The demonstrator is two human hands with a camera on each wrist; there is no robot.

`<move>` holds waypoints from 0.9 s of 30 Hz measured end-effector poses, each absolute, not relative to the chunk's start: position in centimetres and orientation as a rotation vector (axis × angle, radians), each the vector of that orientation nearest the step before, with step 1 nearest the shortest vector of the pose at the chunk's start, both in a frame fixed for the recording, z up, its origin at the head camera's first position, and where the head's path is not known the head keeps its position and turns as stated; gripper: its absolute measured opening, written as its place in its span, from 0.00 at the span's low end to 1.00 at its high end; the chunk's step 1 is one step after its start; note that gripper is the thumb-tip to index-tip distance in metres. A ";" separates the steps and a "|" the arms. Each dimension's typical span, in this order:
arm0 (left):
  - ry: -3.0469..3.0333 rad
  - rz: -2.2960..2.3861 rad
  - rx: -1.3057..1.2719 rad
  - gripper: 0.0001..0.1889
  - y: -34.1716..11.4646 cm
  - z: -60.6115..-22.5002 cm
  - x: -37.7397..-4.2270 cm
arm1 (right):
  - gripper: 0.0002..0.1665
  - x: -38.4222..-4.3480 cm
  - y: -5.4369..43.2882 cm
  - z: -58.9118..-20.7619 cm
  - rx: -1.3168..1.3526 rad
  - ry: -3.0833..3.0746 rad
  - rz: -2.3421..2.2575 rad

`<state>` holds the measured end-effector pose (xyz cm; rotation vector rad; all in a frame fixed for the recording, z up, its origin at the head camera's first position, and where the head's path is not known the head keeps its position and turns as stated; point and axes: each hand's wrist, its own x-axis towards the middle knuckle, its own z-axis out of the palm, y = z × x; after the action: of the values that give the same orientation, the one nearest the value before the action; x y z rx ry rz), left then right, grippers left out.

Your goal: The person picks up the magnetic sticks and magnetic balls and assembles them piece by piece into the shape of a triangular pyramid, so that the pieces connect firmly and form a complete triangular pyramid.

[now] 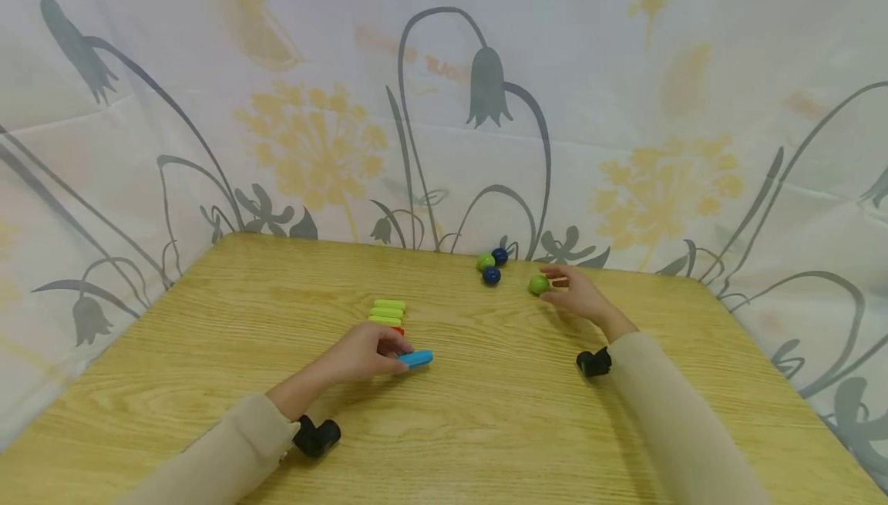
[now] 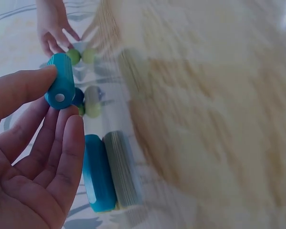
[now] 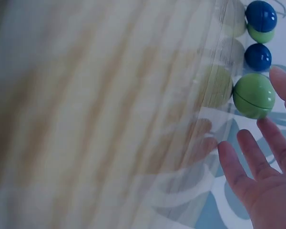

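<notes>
1. Nearest on the table (image 1: 486,428), the left hand (image 1: 364,352) pinches a light-blue faceted stick (image 1: 417,359) between thumb and fingers; the stick points rightward, its right end tipped slightly up in the head view, and it seems raised off the surface.
2. A second blue stick (image 2: 99,174), visible in the left wrist view, lies on the table just beyond that grip.
3. Behind the left hand lie a partly hidden red stick (image 1: 398,331) and three yellow-green sticks (image 1: 389,304), side by side, long axes left to right.
4. Farther off, the right hand (image 1: 579,294) has its fingers spread around a seamed green ball (image 1: 538,284). The ball lies just left of its fingertips, well apart from the left hand; whether skin touches it, I cannot tell.
5. Farthest, left of that ball, two dark-blue balls (image 1: 492,276) cluster with another green ball (image 1: 486,262).
</notes>
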<state>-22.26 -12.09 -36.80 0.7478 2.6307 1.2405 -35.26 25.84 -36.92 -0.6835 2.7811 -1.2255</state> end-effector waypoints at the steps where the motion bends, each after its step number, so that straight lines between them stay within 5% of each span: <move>1: 2.629 1.245 0.748 0.10 -11.9 -36.8 -22.3 | 0.31 -35.3 25.7 -36.8 -0.676 2.782 -1.211; 21: 2.620 1.252 0.690 0.10 -10.4 -36.7 -22.6 | 0.21 -35.5 25.7 -36.9 -0.663 2.728 -1.181; 27: 2.606 1.265 0.695 0.10 -10.3 -36.7 -22.6 | 0.25 -35.3 26.0 -36.8 -0.685 2.760 -1.088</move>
<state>-22.58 -10.28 -36.69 0.6949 2.6064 1.2645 -35.29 25.95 -36.85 -0.6851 2.7603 -1.0877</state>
